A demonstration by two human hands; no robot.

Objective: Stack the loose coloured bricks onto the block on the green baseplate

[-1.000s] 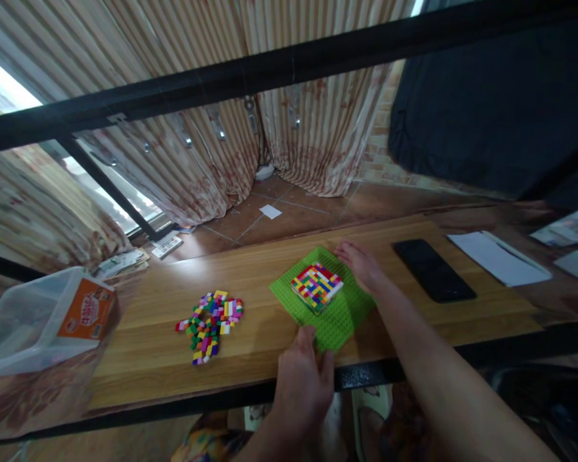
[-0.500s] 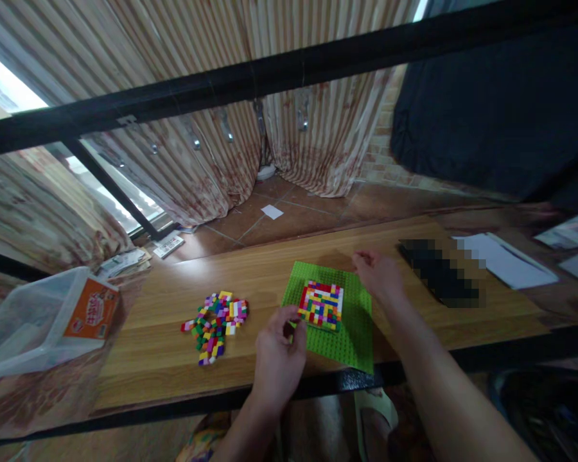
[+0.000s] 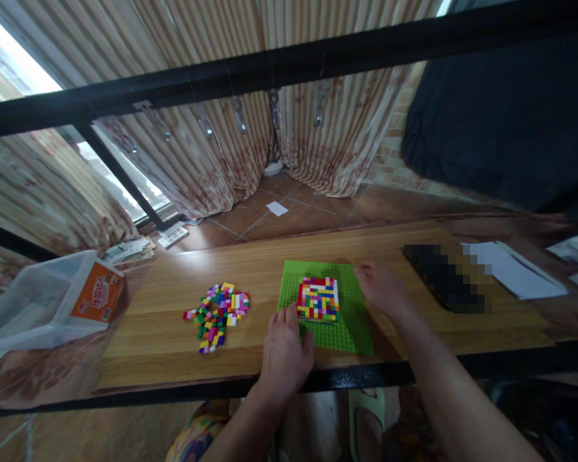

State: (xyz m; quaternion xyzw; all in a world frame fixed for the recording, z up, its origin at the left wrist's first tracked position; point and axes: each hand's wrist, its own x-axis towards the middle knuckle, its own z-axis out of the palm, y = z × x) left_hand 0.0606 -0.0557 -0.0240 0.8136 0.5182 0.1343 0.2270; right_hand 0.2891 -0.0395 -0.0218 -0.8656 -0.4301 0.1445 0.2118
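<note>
A green studded baseplate lies on the wooden table near its front edge. On it sits a square block of toy bricks in many colours, with a mostly red and white border at its top and sides. My left hand is closed over the plate's lower left corner, its fingertips close beside the bricks. At the upper right edge, my right hand has its fingers curled and pinched on the plate. Both thumbs are partly hidden. Loose coloured bricks lie in a pile left of the plate.
A clear plastic bin with an orange label stands left of the table. A dark, pixelated object and white papers lie to the right. A black metal bar crosses in front of the curtains.
The baseplate with its brick block has turned and now lies straighter to the table. Both hands moved with it. My view has shifted slightly; the loose pile looks the same.
</note>
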